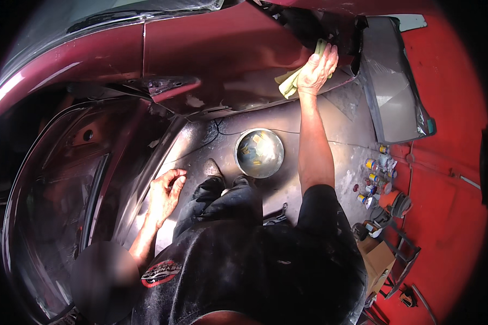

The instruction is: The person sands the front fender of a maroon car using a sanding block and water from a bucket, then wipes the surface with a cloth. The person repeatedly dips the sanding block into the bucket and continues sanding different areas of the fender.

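My right hand (315, 70) reaches far forward and holds a pale yellow-green cloth (290, 82) against the end of a dark red car panel (217, 59). The cloth is bunched, with one end sticking up past my fingers and a fold hanging below the palm. My left hand (167, 195) hangs low beside the open car door (92, 162), holding nothing, its fingers loosely bent and thumb apart. Between the two arms a round metal bucket (259, 153) stands on the floor, with yellowish bits inside.
A large grey covered panel (390, 76) stands at the right of the car's end. Several small cans (373, 177) and a cardboard box (377, 262) line the foot of the red wall (450, 135). A thin dark cord crosses the floor (287, 119).
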